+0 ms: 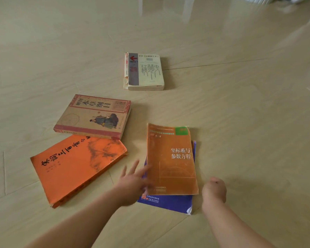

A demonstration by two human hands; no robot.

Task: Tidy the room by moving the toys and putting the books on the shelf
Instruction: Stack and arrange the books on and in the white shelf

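Several books lie on the pale floor. A thin orange textbook rests on top of a blue book. My left hand has its fingers spread and touches the left edge of these two books. My right hand hovers just right of them with the fingers curled in, holding nothing. To the left lies a bright orange book, with a thick tan book with a red border overlapping its far corner. A cream and grey book lies alone farther away.
Pale wood-look floor stretches all around the books. White chair or table legs stand at the far top. A white object sits at the top right edge.
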